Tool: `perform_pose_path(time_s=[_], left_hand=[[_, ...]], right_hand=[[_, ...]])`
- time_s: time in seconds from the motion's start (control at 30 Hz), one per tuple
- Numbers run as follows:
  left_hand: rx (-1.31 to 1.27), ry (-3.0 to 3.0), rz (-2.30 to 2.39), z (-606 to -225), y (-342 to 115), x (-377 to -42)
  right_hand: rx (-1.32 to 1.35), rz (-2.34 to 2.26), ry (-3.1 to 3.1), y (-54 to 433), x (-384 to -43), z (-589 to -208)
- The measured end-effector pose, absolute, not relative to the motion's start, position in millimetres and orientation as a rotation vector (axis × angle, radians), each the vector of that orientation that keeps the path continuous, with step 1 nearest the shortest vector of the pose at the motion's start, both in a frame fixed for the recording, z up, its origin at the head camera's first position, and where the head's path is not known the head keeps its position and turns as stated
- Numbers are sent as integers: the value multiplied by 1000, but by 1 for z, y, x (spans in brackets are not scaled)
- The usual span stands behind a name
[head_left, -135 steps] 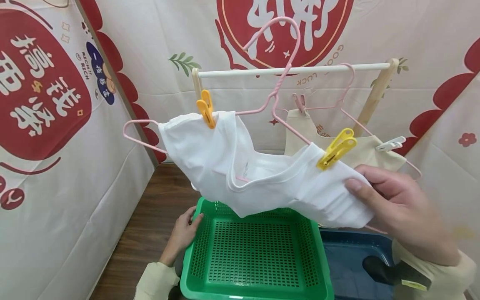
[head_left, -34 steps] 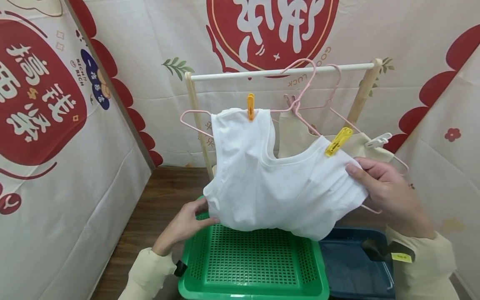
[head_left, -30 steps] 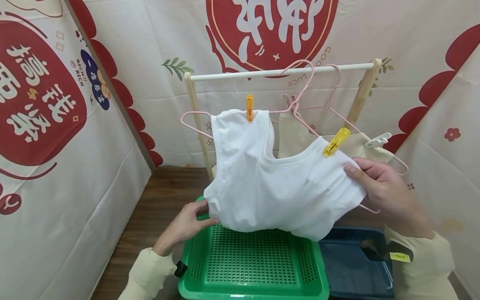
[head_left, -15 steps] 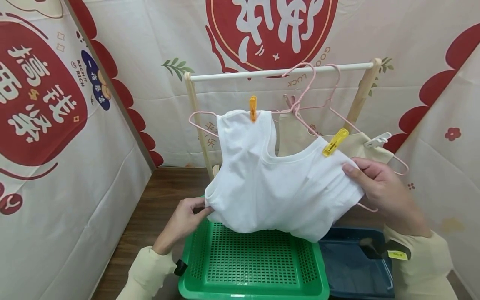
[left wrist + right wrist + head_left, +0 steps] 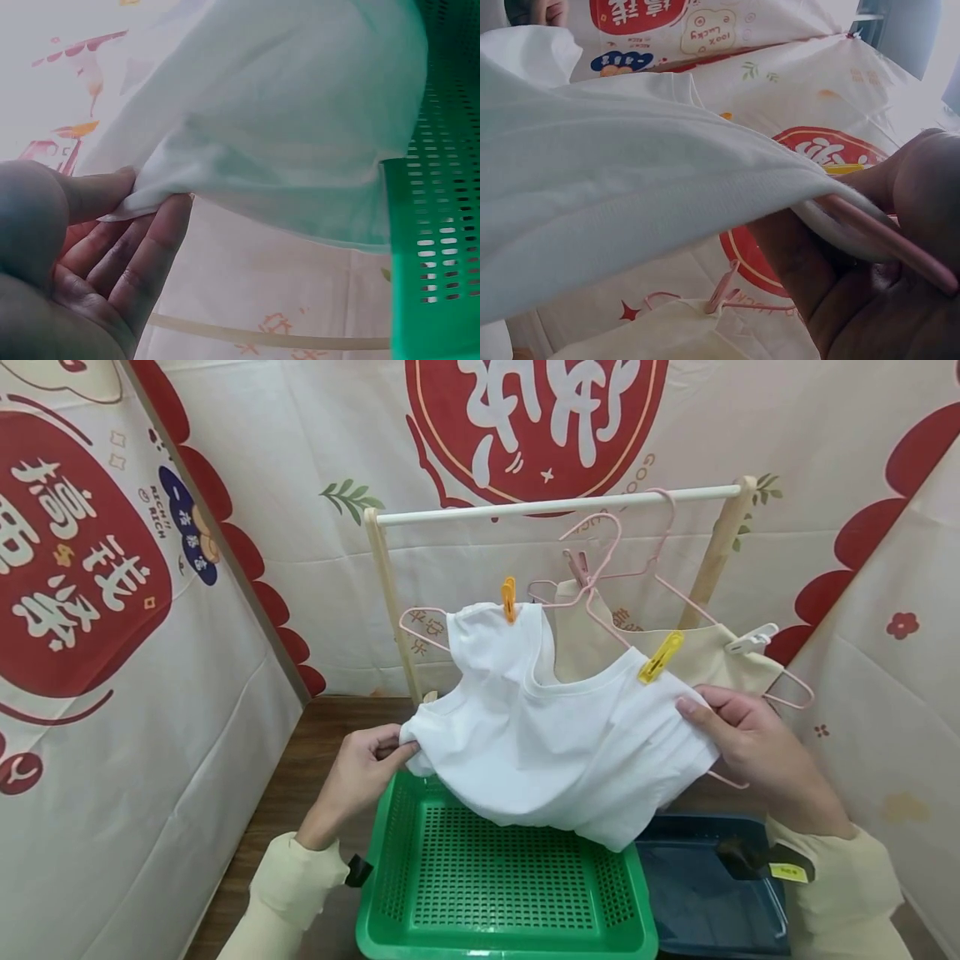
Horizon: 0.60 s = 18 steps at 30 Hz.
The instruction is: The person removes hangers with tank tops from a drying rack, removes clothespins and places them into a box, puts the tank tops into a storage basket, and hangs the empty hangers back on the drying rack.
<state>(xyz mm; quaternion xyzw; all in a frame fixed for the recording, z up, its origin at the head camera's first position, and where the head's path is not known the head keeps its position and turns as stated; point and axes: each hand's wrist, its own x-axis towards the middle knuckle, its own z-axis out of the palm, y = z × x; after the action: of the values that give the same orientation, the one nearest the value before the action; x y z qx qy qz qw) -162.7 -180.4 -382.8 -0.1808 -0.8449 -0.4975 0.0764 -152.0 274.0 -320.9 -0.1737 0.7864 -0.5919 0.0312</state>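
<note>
A white sleeveless top (image 5: 517,727) hangs tilted on a pink hanger (image 5: 423,639), with an orange clothespin (image 5: 509,600) on one shoulder and a yellow clothespin (image 5: 660,657) on the other. My left hand (image 5: 356,777) pinches the cloth at the top's left side between thumb and fingers, clear in the left wrist view. At the other shoulder, my right hand (image 5: 757,747) grips the fabric together with the hanger's arm, whose pink end (image 5: 892,240) shows in the right wrist view. The hanger's hook is in front of the rack's bar, below it and apart from it.
Behind stands a drying rack with a white bar (image 5: 525,510). A beige garment (image 5: 675,647) hangs there on another pink hanger, with a white clothespin (image 5: 752,640). Below are a green basket (image 5: 502,877) and, to its right, a dark blue tray (image 5: 712,893).
My left hand has left the basket's rim, taken the top's side and raised it, spreading the cloth leftward. The hanger has come down, its hook dropping below the bar. My right hand keeps its grip.
</note>
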Motion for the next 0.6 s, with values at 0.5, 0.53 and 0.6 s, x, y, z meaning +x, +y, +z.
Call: perform_pose_path(time_s=[0.5,0.53,0.6], left_hand=[[-510,-2476,-1500,-348,-165,-176],[-503,-2472,-1493,-346,-164,-177],[-487,-2461,-1491,-341,-162,-177]], right_hand=[[-619,-1811,2427,276,-161,-344],[-634,-1806,2431,277,-162,-346],[-658,-1806,2433,277,-163,-350]])
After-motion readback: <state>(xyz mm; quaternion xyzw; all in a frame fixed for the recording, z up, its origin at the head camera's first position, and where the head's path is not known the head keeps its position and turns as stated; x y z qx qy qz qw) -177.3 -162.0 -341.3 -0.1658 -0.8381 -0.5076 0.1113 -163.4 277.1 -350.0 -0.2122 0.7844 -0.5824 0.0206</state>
